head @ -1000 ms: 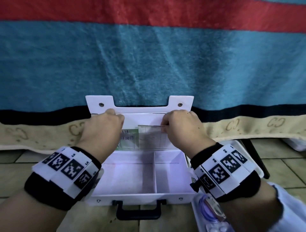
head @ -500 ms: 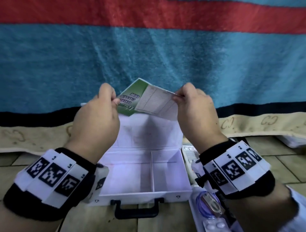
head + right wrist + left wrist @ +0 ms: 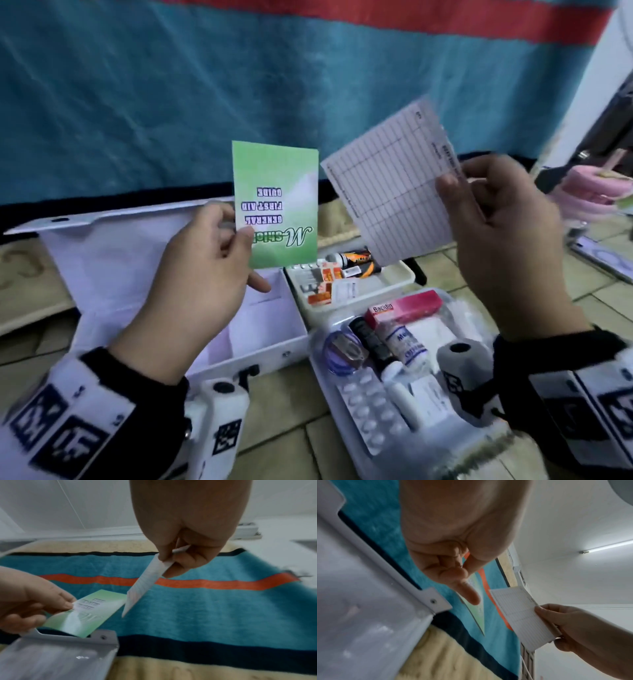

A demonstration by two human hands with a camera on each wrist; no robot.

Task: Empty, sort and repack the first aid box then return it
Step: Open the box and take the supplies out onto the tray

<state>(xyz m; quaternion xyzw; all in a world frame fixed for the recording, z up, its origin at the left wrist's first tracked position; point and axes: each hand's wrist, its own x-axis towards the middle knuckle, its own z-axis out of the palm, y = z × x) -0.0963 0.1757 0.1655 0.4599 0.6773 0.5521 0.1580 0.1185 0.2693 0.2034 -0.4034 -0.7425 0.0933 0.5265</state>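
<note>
The white first aid box [image 3: 267, 346] lies open on the floor at the left, its compartments bare and its lid [image 3: 113, 246] leaning back. My left hand [image 3: 205, 274] pinches a green first aid guide leaflet [image 3: 277, 202] upright above the box; the leaflet [image 3: 89, 611] shows in the right wrist view too. My right hand [image 3: 503, 240] pinches a white lined record card [image 3: 390, 192] to the right of the leaflet, and the card [image 3: 520, 616] also shows in the left wrist view. The two papers are apart.
Two white trays hold the emptied supplies: the near tray [image 3: 329, 387] with a pink Bacidin box [image 3: 404, 308], small bottles, a pill blister and a grey roll, the far tray [image 3: 407, 274] with tubes and sachets. A striped blanket [image 3: 239, 85] hangs behind. Pink objects [image 3: 596, 188] sit far right.
Both hands lifted the two papers out of the lid pocket, raised them and drew them apart, one in each hand. The view has swung right, bringing the trays into sight.
</note>
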